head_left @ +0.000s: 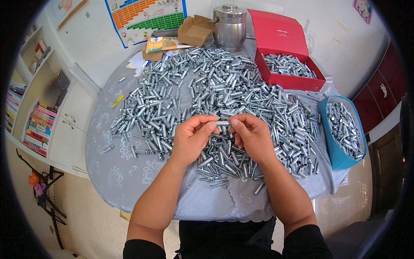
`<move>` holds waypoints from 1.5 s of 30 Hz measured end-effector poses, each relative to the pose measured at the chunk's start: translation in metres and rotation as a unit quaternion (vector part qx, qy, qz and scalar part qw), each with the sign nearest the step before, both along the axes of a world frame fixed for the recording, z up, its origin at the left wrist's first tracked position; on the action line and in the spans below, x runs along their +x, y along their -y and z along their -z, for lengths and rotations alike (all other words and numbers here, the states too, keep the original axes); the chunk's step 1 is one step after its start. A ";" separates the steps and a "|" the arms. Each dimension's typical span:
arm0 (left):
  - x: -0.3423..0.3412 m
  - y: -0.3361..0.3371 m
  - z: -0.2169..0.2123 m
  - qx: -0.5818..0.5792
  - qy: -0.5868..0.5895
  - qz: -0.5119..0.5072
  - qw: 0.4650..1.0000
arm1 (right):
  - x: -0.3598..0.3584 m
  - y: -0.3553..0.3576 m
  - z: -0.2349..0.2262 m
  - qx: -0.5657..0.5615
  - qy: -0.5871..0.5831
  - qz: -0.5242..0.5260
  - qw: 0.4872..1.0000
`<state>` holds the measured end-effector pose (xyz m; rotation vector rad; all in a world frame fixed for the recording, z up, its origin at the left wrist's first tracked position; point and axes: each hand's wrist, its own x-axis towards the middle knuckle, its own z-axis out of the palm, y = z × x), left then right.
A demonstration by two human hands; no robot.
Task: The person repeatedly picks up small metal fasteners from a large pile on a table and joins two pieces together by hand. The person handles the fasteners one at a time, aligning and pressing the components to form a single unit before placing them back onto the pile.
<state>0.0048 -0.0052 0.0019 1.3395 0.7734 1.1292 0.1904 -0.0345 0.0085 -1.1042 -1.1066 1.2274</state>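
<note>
Between my two hands, over the near middle of the table, is a short, shiny metal expansion bolt (222, 123), lying level. The fingers and thumb of my left hand (195, 137) pinch one end of it. At the other end, my right hand (251, 137) grips with thumb and forefinger. Both fingertips hide the ends, so I cannot see whether a bolt tip shows there. Beneath and all around my hands spreads a large heap of similar silver bolts and sleeves (228, 82), lying in every direction.
A red box (286, 82) with its lid raised and a blue bin (330, 142) hold more metal pieces at the right. Behind the heap stand a metal canister (230, 30) and an open cardboard box (195, 31). A yellow tool (117, 100) lies on the grey tablecloth (114, 151).
</note>
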 end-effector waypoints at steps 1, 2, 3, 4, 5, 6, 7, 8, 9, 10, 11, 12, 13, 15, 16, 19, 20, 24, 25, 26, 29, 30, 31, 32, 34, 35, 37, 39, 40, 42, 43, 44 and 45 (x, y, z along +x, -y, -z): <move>0.000 0.000 0.000 -0.002 0.004 -0.002 1.000 | 0.000 0.000 0.001 0.013 0.000 0.000 1.000; 0.001 0.000 0.000 -0.005 0.009 -0.005 1.000 | -0.001 0.001 0.000 0.020 0.001 0.008 1.000; 0.000 0.000 0.000 -0.010 0.016 -0.002 1.000 | -0.003 0.001 -0.001 0.027 0.002 0.014 1.000; -0.001 0.000 -0.001 -0.016 0.024 0.001 1.000 | -0.004 0.001 -0.002 0.034 0.003 0.020 0.999; -0.002 0.000 -0.002 -0.021 0.032 0.004 0.999 | -0.003 0.001 -0.001 0.008 0.010 0.008 1.000; -0.001 0.000 -0.002 -0.018 0.031 0.004 0.999 | 0.000 0.000 0.000 -0.018 0.017 -0.002 1.000; -0.001 -0.001 -0.001 -0.015 0.031 0.003 0.999 | 0.002 0.000 0.000 -0.043 0.024 -0.013 0.999; 0.000 -0.001 -0.001 -0.011 0.030 0.003 0.999 | 0.002 0.000 0.000 -0.032 0.013 -0.008 0.999; 0.000 -0.001 -0.001 -0.013 0.029 0.001 0.999 | 0.001 0.000 -0.001 -0.022 0.001 -0.005 1.000; -0.001 -0.001 -0.001 -0.015 0.028 -0.001 0.999 | -0.001 0.000 -0.001 -0.011 -0.011 -0.003 1.000; -0.002 0.000 -0.001 -0.017 0.027 -0.004 0.999 | -0.002 0.000 0.000 -0.002 -0.013 0.002 1.000; -0.001 -0.001 -0.001 -0.024 0.027 -0.007 0.999 | -0.001 0.000 0.000 0.008 -0.013 0.011 1.000; 0.000 -0.001 -0.002 -0.030 0.027 -0.009 0.999 | -0.001 0.000 0.001 0.018 -0.013 0.020 1.000; 0.001 -0.002 -0.002 -0.039 0.028 -0.015 0.999 | 0.000 -0.002 0.006 0.038 0.009 0.049 0.998; 0.000 -0.002 -0.002 -0.040 0.030 -0.017 0.999 | 0.000 -0.002 0.007 0.048 0.019 0.062 0.997; -0.001 -0.001 -0.003 -0.040 0.028 -0.014 0.999 | -0.007 0.002 -0.001 0.076 0.073 0.108 0.989; -0.002 0.000 -0.003 -0.039 0.027 -0.011 0.999 | -0.008 0.002 0.000 0.086 0.084 0.087 0.989; 0.000 -0.002 0.001 -0.020 0.016 0.013 1.000 | -0.002 0.000 0.012 0.103 0.159 0.026 0.982; 0.001 -0.002 0.002 -0.020 0.019 0.015 1.000 | -0.001 0.000 0.012 0.102 0.184 0.013 0.977; 0.001 -0.002 0.002 -0.020 0.021 0.017 0.999 | -0.002 0.001 0.011 0.101 0.165 0.021 0.981; 0.000 0.000 -0.002 -0.036 0.012 -0.011 0.999 | -0.003 0.003 0.004 0.078 0.174 0.059 0.980; 0.000 -0.001 -0.002 -0.038 0.015 -0.014 0.999 | -0.003 0.002 0.004 0.092 0.172 0.080 0.978; -0.002 -0.002 -0.002 -0.041 0.018 -0.017 0.999 | -0.002 0.000 0.005 0.106 0.171 0.101 0.974; -0.002 -0.003 -0.002 -0.044 0.020 -0.020 0.999 | -0.001 -0.001 0.006 0.119 0.170 0.122 0.971; -0.002 -0.003 -0.001 -0.034 0.018 -0.021 0.999 | -0.002 -0.001 0.004 0.127 0.174 0.114 0.970; -0.001 -0.002 -0.001 -0.029 0.017 -0.023 0.999 | -0.002 0.000 0.003 0.131 0.177 0.110 0.969; -0.001 -0.001 -0.002 -0.027 0.015 -0.009 0.999 | -0.003 0.002 0.000 0.141 0.190 0.079 0.968; -0.001 0.000 -0.003 -0.025 0.011 0.004 1.000 | -0.005 0.003 0.003 0.136 0.180 0.059 0.972; -0.001 -0.001 -0.003 -0.025 0.009 0.010 1.000 | -0.005 0.002 0.008 0.126 0.163 0.054 0.977; -0.001 0.000 -0.004 -0.026 0.006 0.009 1.000 | -0.005 0.002 0.009 0.098 0.121 0.041 0.987; 0.000 0.002 -0.006 -0.029 0.005 0.002 1.000 | -0.005 0.003 0.004 0.080 0.096 0.034 0.992; 0.001 0.002 -0.007 -0.031 0.004 -0.006 0.999 | -0.005 0.003 0.001 0.062 0.071 0.026 0.995; 0.000 0.002 -0.007 -0.035 0.011 -0.017 0.999 | -0.004 0.003 -0.003 0.037 0.044 0.035 0.998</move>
